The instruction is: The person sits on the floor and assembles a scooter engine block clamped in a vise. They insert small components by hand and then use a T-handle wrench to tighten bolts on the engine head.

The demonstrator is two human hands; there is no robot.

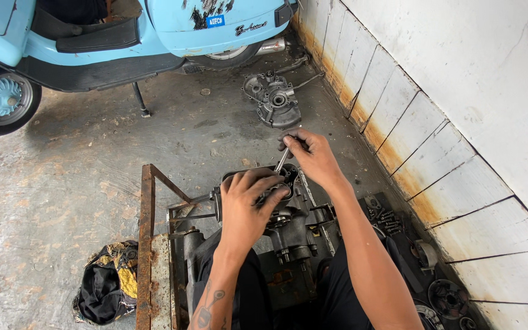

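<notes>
A dark greasy engine block (294,229) sits on a rusty metal stand (148,244) in front of me. My left hand (247,205) lies on top of the block, fingers curled over its upper rim and gripping it. My right hand (314,156) holds a thin metal tool (283,160) by its handle, the tip pointing down into the block's open top next to my left fingers.
A light blue scooter (117,36) stands at the back on its kickstand. A grey engine casing (273,98) lies on the concrete floor beyond my hands. A white tiled wall (447,104) runs along the right. Loose parts (423,256) lie at lower right; a dirty rag (108,284) at lower left.
</notes>
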